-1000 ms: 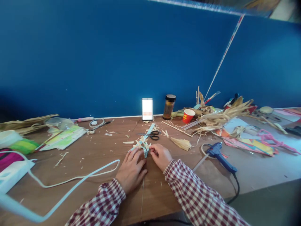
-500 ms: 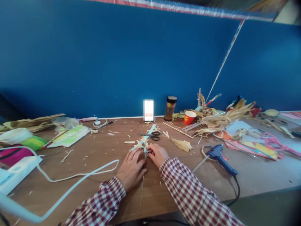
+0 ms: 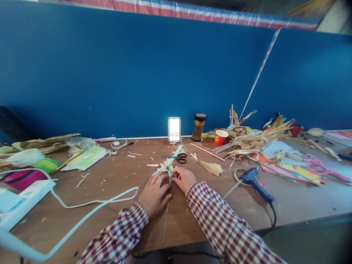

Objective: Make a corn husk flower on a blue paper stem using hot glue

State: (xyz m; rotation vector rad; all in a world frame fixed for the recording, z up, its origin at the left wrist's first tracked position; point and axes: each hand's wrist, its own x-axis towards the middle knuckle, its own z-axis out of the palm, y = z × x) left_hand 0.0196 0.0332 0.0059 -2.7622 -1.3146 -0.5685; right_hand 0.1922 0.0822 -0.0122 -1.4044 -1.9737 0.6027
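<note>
Straw-coloured husk strips and a pale blue strip make up the small woven piece (image 3: 168, 169) lying near the middle of the desk (image 3: 110, 190), and both hands meet at its near end. The left hand (image 3: 154, 194) lies palm down on the wood, its fingertips pressing on the piece's lower left. The right hand (image 3: 183, 178) is curled, thumb and forefinger pinching the blue end of the piece. Both sleeves are red-and-white check.

Just behind the piece, toward the far edge, lie black scissors (image 3: 178, 157). To their right rests a folded husk (image 3: 212, 168), and farther right a blue glue gun (image 3: 255, 179) lies on its side, its cord running to the near edge. A red paper cup (image 3: 220, 137) and a dark jar (image 3: 198, 127) stand by the far edge against the blue wall, beside a heap of dry husks (image 3: 258, 138). A white cable (image 3: 90, 205) loops across the left half of the desk.
</note>
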